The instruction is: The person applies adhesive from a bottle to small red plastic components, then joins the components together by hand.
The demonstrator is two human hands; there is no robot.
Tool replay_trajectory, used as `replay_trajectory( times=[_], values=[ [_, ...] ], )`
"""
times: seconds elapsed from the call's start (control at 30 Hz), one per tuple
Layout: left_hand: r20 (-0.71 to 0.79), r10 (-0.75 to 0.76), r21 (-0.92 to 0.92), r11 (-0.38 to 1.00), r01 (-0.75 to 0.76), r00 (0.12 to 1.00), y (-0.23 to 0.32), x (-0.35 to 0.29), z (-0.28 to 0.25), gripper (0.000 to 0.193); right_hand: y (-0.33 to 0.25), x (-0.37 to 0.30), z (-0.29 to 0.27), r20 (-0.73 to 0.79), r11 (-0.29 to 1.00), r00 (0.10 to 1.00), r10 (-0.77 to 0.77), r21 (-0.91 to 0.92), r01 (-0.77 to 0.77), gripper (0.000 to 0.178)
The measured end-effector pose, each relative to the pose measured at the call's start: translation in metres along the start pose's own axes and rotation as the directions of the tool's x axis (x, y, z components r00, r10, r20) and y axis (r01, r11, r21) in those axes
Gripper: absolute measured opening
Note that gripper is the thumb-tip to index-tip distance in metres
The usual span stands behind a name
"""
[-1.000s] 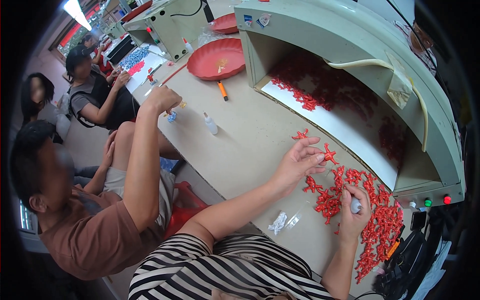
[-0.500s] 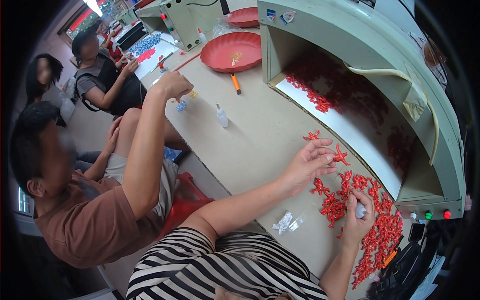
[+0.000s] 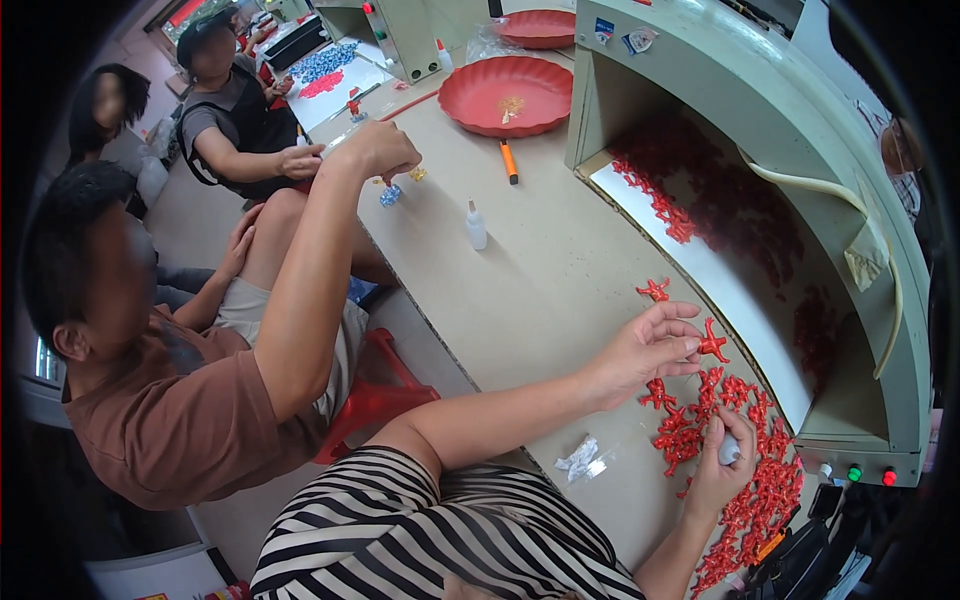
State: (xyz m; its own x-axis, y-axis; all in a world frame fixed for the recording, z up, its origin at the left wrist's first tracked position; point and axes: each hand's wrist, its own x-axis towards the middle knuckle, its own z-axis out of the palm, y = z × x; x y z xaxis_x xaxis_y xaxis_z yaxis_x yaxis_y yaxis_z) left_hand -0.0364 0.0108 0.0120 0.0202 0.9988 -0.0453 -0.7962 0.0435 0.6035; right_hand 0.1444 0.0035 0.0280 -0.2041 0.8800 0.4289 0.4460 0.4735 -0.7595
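My left hand [image 3: 652, 352] pinches a small red plastic figurine [image 3: 713, 342] with splayed limbs between thumb and fingers, just above the table. In my right hand [image 3: 718, 478] a small whitish squeeze bottle [image 3: 731, 450] is gripped, its lower end toward me and its tip hidden by the fingers. Both hands are close together but apart. Under and beside the right hand spreads a heap of similar red figurines [image 3: 765, 485]. One loose red figurine [image 3: 653, 290] lies beyond my left hand.
A greenish cabinet [image 3: 690, 70] with a white shelf holds more red figurines [image 3: 655, 195]. On the table are a white dropper bottle [image 3: 476, 226], an orange-and-black tool [image 3: 509, 162], a red bowl [image 3: 480, 82] and crumpled white paper [image 3: 578, 460]. A co-worker's arm [image 3: 300, 260] reaches over the table from the left.
The view has shifted, so the table's things sit farther right. My hands keep their holds on the figurine and bottle. The far co-worker in the black apron has lowered a hand.
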Motion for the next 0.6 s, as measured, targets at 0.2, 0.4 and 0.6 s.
replay_trajectory(
  times=[0.2, 0.4, 0.6],
  values=[
    [-0.002, -0.014, -0.016, 1.000, 0.014, 1.000, 0.000, 0.001, 0.001, 0.040, -0.001, 0.002, 0.000, 0.022, 1.000, 1.000, -0.010, -0.025, 0.011, 0.010],
    [-0.014, -0.013, 0.005, 1.000, 0.013, 1.000, -0.008, 0.008, -0.006, 0.040, -0.002, 0.005, 0.007, -0.004, 0.988, 0.995, 0.104, 0.119, -0.103, 0.010],
    [-0.035, 0.034, 0.045, 0.998, -0.032, 0.999, -0.005, 0.008, -0.005, 0.040, 0.002, 0.003, 0.007, 0.008, 0.995, 0.999, 0.051, 0.084, -0.051, 0.011]
  ],
)
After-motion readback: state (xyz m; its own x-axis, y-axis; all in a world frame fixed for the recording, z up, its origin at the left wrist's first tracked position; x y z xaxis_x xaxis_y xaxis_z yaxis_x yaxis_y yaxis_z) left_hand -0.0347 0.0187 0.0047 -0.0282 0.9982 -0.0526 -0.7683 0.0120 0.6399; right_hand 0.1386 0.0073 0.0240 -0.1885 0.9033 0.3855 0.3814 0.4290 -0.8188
